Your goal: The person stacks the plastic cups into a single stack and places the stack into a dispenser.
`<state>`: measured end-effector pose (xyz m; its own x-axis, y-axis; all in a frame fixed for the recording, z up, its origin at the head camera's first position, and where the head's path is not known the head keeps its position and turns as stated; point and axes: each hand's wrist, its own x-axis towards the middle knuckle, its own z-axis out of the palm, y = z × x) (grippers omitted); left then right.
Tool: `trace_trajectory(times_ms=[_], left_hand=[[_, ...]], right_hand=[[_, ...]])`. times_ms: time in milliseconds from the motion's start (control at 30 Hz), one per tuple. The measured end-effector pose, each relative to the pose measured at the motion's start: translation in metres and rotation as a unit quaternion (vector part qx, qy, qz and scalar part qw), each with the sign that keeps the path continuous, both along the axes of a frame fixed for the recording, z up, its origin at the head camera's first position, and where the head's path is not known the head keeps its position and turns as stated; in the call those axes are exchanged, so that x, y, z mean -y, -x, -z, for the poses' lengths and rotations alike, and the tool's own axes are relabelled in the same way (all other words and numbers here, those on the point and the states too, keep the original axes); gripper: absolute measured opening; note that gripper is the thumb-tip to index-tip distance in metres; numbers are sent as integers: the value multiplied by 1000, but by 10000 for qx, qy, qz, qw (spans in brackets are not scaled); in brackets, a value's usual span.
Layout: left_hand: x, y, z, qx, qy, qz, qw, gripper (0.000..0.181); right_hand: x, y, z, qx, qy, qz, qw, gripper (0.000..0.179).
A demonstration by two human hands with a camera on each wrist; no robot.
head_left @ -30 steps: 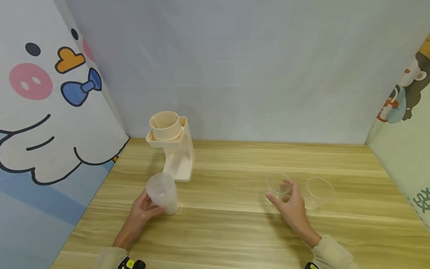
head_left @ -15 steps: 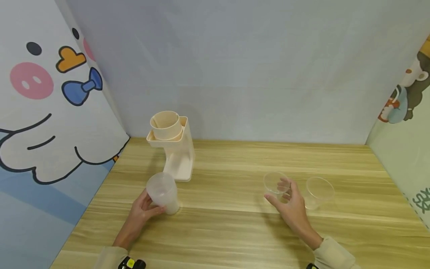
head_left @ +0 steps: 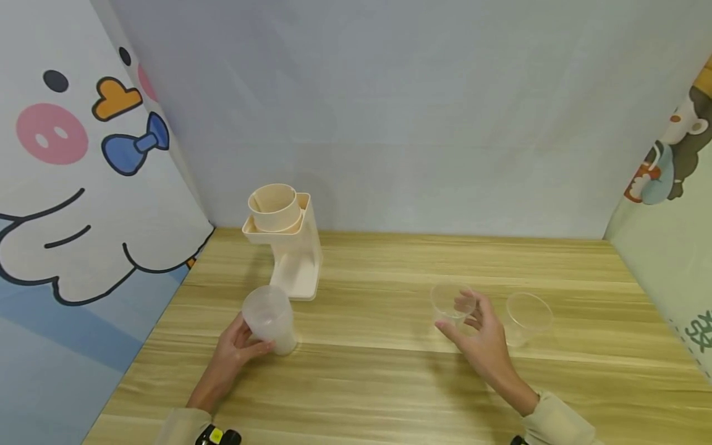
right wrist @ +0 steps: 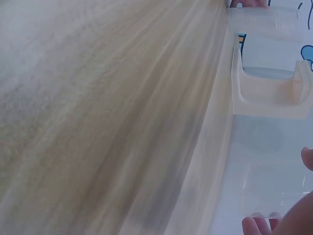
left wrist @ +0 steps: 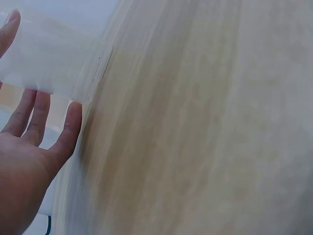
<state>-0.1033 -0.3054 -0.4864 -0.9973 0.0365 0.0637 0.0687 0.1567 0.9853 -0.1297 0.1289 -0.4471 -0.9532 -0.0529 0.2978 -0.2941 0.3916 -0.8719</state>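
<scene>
My left hand (head_left: 236,351) grips a stack of frosted plastic cups (head_left: 271,318) on the wooden table, thumb on the near side. In the left wrist view the fingertips (left wrist: 73,111) meet the wall of the stack (left wrist: 54,58). On the right, my right hand (head_left: 485,337) holds a clear plastic cup (head_left: 448,303) between thumb and fingers. The right wrist view shows that see-through cup (right wrist: 269,183) close over the table, its mouth up. A second clear cup (head_left: 527,316) stands just right of the right hand.
A cream cup dispenser stand (head_left: 297,262) with a round sleeve (head_left: 274,213) on top stands behind the cup stack. A grey cloth backdrop (head_left: 411,136) closes off the table's (head_left: 378,395) far edge. Cartoon-printed panels (head_left: 61,204) flank both sides.
My right hand has shifted slightly left with the clear cup, widening the gap to the second cup. The left hand and the cup stack have stayed in place.
</scene>
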Motion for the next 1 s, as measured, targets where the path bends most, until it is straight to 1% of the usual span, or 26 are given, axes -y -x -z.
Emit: trace_trajectory(times_ms=[133, 167, 333, 500, 633, 800, 1000], left_hand=[[1, 0, 0, -16, 15, -4, 10000, 80], [1, 0, 1, -27, 16, -4, 10000, 80], [1, 0, 2, -84, 30, 28, 10000, 80], [1, 1, 2, 5, 8, -21, 10000, 81], [1, 1, 2, -15, 14, -2, 10000, 81], [1, 2, 2, -36, 45, 13, 10000, 80], [0, 2, 2, 52, 12, 19, 10000, 81]], right_hand=[[3, -2, -5, 8, 58, -46, 10000, 69], [3, 0, -3, 2, 50, -51, 10000, 69], [6, -1, -5, -44, 93, -75, 9999, 68], [10, -3, -9, -102, 140, -143, 9997, 68], [13, -4, -12, -136, 132, -217, 9996, 68], [17, -5, -15, -204, 38, -313, 9993, 69], [21, -4, -18, -314, -18, -392, 9987, 67]])
